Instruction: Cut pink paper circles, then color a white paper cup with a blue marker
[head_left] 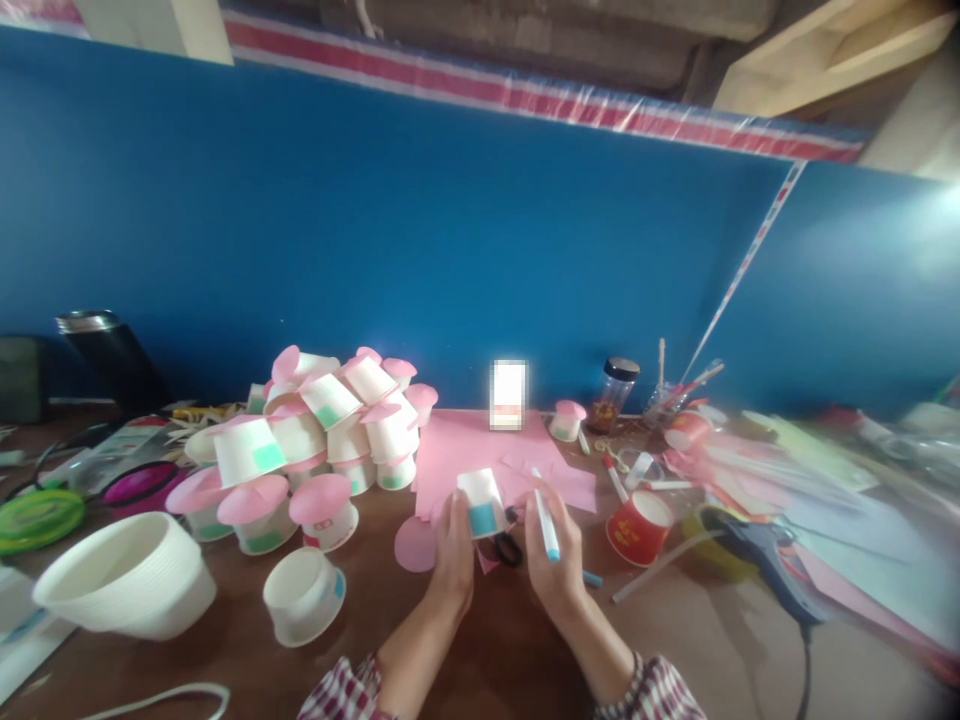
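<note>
My left hand (452, 550) grips a small white paper cup with a blue band (481, 502), held on its side above the brown table. My right hand (553, 555) is closed around a white marker with a blue tip (545, 522), which points up and sits just right of the cup. Black scissors (508, 545) lie on the table between my hands. A pink paper circle (415, 544) rests left of my left hand. Pink paper sheets (480, 450) lie behind the cup.
A pile of white cups capped with pink discs (315, 440) fills the left middle. A stack of white bowls (127, 575) and a lone cup (304, 595) stand at the front left. A red cup (637, 527), a glue gun (761, 545), a jar (613, 395) and paper scraps crowd the right.
</note>
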